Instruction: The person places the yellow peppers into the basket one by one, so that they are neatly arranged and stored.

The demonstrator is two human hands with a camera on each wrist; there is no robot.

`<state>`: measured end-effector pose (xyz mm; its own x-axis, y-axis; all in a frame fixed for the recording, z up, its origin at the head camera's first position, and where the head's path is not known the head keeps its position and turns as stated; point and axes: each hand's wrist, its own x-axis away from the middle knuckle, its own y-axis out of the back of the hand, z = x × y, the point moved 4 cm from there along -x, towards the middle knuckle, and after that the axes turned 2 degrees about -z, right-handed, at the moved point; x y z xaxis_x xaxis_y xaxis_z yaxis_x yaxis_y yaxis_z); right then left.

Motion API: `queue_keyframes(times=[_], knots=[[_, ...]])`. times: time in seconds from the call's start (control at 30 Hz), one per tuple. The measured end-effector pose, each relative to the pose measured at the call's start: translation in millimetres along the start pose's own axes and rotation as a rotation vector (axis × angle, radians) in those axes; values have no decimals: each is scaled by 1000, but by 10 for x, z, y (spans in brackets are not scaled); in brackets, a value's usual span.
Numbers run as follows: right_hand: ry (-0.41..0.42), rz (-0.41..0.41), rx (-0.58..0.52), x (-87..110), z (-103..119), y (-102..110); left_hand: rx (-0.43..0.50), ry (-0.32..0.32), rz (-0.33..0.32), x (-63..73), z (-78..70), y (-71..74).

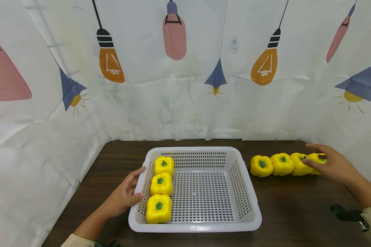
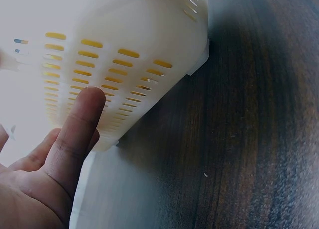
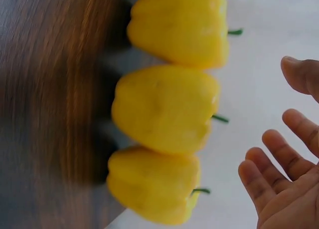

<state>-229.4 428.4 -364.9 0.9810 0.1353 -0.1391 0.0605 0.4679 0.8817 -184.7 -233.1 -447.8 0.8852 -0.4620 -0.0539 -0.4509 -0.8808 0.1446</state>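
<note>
Along the left wall of a white perforated plastic basket [image 1: 195,227], a column of yellow bell peppers [image 1: 158,208] with green stems stands upright. My left hand [image 1: 123,195] is at the basket's left side, fingertips and thumb touching its rim. In the left wrist view the thumb [image 2: 82,124] is straight beside the slotted wall. To the basket's right, several more yellow bell peppers [image 1: 282,164] stand in a row. My right hand [image 1: 337,166] hovers over the right end of that row, partly hiding the last pepper [image 1: 316,159]. Its fingers are spread and hold nothing.
The basket and pepper row stand on a dark wood-grain table [image 1: 284,209]. A white cloth printed with lamps [image 1: 185,103] hangs behind the table and along its sides. A dark strap piece [image 1: 346,213] shows at the right sleeve.
</note>
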Motion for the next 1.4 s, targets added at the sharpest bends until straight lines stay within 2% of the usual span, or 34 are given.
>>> queue_keyframes(times=[0.2,0.5,0.87,1.13,1.4], knots=[[-66,3,49,-9,-203,35,-6,6,-3,2,-3,0],[-80,17,90,-46,-463,61,-3,16,-9,7,5,-9],[-122,132,48,-76,-678,19,-14,22,-13,6,-9,-16],[-99,164,19,-107,-768,-37,-9,-4,-4,2,-35,-27],[-59,154,68,-96,-805,-9,7,-19,3,0,-44,-27]])
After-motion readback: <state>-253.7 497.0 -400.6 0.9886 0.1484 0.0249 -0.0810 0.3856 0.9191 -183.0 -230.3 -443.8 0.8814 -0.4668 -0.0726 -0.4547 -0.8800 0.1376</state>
